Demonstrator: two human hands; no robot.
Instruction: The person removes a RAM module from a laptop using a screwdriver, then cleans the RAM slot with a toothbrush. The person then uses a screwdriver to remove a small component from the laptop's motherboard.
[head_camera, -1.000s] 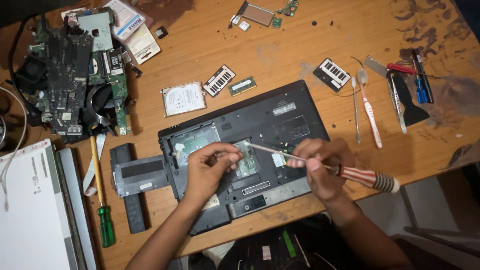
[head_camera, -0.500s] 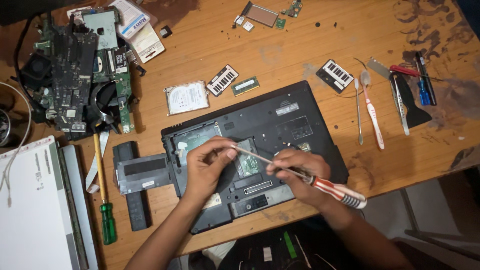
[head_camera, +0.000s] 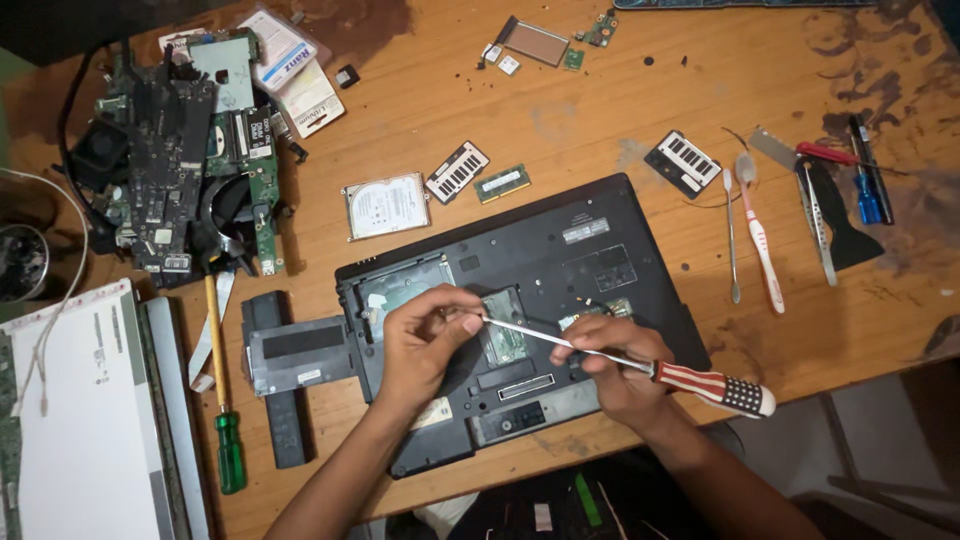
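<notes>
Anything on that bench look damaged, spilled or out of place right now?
Dark stains blotch the wooden table at its far right corner, under the tools. The black upturned laptop lies askew with its bay covers off. Stripped green circuit boards sit heaped at far left.

Right hand (head_camera: 612, 352) grips striped-handled steel screwdriver (head_camera: 640, 365) over upturned black plastic laptop base (head_camera: 560, 260). Shaft tip meets left hand (head_camera: 425, 335), left of grip. Silver rectangular hard drive (head_camera: 386, 206) behind-left; white plastic toothbrush (head_camera: 760, 240) behind-right.
</notes>
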